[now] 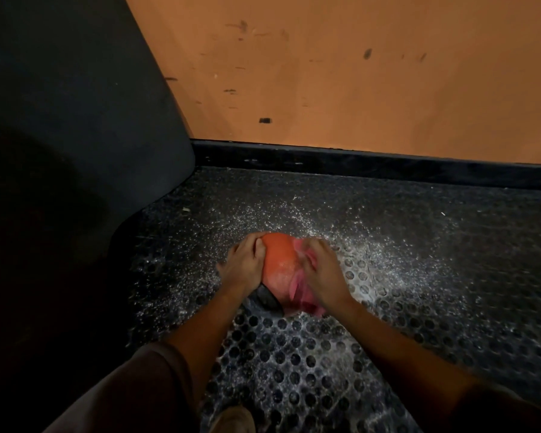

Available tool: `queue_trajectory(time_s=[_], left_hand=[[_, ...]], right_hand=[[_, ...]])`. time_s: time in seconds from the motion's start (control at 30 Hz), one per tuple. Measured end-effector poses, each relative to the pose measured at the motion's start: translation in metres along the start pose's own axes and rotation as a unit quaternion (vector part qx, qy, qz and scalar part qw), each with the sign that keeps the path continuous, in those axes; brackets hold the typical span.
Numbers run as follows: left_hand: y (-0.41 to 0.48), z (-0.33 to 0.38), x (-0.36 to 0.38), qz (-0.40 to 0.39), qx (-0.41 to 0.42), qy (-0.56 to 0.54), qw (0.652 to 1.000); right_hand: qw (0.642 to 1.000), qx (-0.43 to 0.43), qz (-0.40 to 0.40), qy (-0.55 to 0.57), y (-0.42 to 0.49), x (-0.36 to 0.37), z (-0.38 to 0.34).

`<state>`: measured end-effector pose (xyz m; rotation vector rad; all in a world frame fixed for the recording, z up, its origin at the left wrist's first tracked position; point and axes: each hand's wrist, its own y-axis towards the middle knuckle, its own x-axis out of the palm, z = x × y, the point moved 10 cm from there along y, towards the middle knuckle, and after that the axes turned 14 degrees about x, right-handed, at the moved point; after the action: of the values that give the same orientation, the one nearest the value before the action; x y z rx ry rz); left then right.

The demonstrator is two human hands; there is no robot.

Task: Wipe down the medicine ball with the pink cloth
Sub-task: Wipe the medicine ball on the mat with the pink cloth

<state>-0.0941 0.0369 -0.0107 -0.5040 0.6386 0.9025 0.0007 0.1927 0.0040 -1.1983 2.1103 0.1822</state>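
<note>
A: Where to find the medicine ball (278, 260)?

B: Down on the perforated mat (294, 370), near the foot of the orange wall (356, 73), between both hands.

A: And the grip?

B: Steadied from the left by the left hand (242, 267), with fingers curved over the orange skin and holding it. Covered on the right by the pink cloth (300, 285), bunched under the right hand (322, 270) and pressed to the ball. Too blurred there to tell flat fingers from curled ones.

A: How far along, judging by that?

B: Mid-wipe, probably, and working the right flank. Shows bare orange on top and on the left, with a faint sheen near the middle, perhaps damp. Impossible to say which parts count as clean. Likely left to do: the underside against the mat, the black patch on the near side, and so a turn of the ball.

A: Around it?

B: White specks (403, 245) all over the mat, thickest to the right. Further left, a big black pad (75, 120) against the wall.
</note>
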Motion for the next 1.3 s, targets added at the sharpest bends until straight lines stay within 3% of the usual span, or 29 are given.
queue_trajectory(time_s=[0.1, 0.2, 0.23, 0.33, 0.47, 0.53, 0.6, 0.7, 0.87, 1.03, 1.2, 1.3], left_hand=[[-0.002, -0.003, -0.003, 0.023, -0.021, -0.030, 0.999], [-0.002, -0.012, -0.006, 0.035, -0.044, -0.045, 0.997], [-0.003, -0.015, -0.006, 0.035, -0.054, -0.050, 0.997], [-0.009, -0.016, -0.004, 0.047, -0.071, -0.061, 0.995], [-0.016, -0.008, -0.006, 0.079, -0.095, 0.014, 0.992], [-0.010, 0.002, -0.010, 0.075, -0.051, 0.042, 0.995], [-0.001, 0.017, 0.000, 0.014, 0.035, 0.050, 0.998], [0.000, 0.029, 0.018, -0.037, 0.101, 0.055, 0.993], [0.001, 0.023, 0.016, 0.009, 0.077, 0.025, 0.997], [-0.008, 0.019, 0.011, 0.011, 0.060, 0.041, 0.997], [-0.009, 0.018, 0.011, 0.016, 0.055, 0.029, 0.998], [-0.011, 0.021, 0.013, 0.003, 0.067, 0.041, 0.997]], right_hand=[[1.000, 0.012, 0.018, -0.005, 0.002, -0.002, -0.011], [0.992, -0.104, -0.039, -0.055, -0.016, 0.024, -0.050], [0.993, -0.104, -0.046, -0.038, -0.016, 0.024, -0.049], [0.998, -0.011, -0.015, 0.065, 0.008, 0.004, -0.020], [1.000, -0.006, 0.012, -0.005, 0.022, 0.001, -0.025], [0.999, -0.010, 0.010, -0.047, 0.024, 0.003, -0.028], [0.997, -0.003, 0.009, -0.071, 0.027, 0.002, -0.017], [0.998, 0.057, 0.030, -0.025, 0.036, -0.009, 0.007], [1.000, -0.006, -0.015, 0.004, 0.026, -0.001, -0.025], [0.997, 0.078, 0.022, -0.001, 0.034, -0.015, 0.002], [0.998, -0.050, -0.028, -0.028, 0.026, 0.003, -0.046], [0.999, 0.031, 0.001, -0.040, 0.040, -0.010, -0.016]])
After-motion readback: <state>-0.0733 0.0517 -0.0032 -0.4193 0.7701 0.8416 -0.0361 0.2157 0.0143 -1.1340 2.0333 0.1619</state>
